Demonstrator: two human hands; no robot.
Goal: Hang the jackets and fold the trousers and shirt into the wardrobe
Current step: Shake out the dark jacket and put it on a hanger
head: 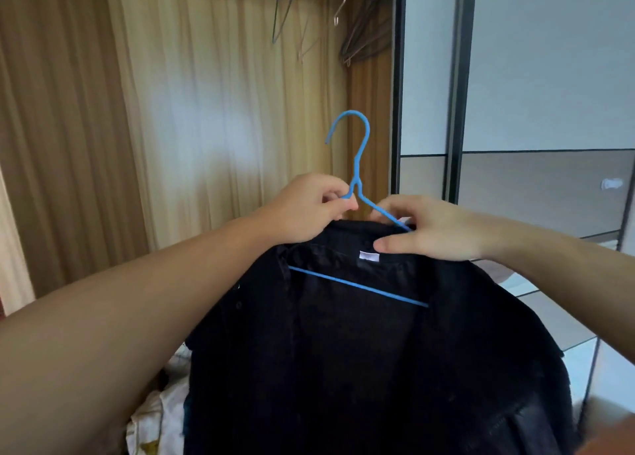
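The left hand (309, 207) pinches the blue hanger (357, 165) at the fork just below its hook, thumb and forefinger closed on the wire. The right hand (436, 229) grips the black jacket (360, 351) at the collar, fingers curled over the hanger's sloping arm and thumb pressed on the cloth beside a small white label (369, 256). Both forearms reach forward and up from the lower corners, the hands nearly meeting at the hanger's neck.

The jacket hangs below the hands, draped over the hanger, whose bottom bar shows as a blue line across the open lining. Under the left forearm lies a heap of pale cloth (161, 416); what it rests on is hidden.

Beyond the hands stands the open wardrobe (86, 128), its wood-grain back catching the light. High above them, a few empty hangers (309, 11) dangle. To the right of the right hand is a dark-framed sliding door (457, 76) with pale panels.
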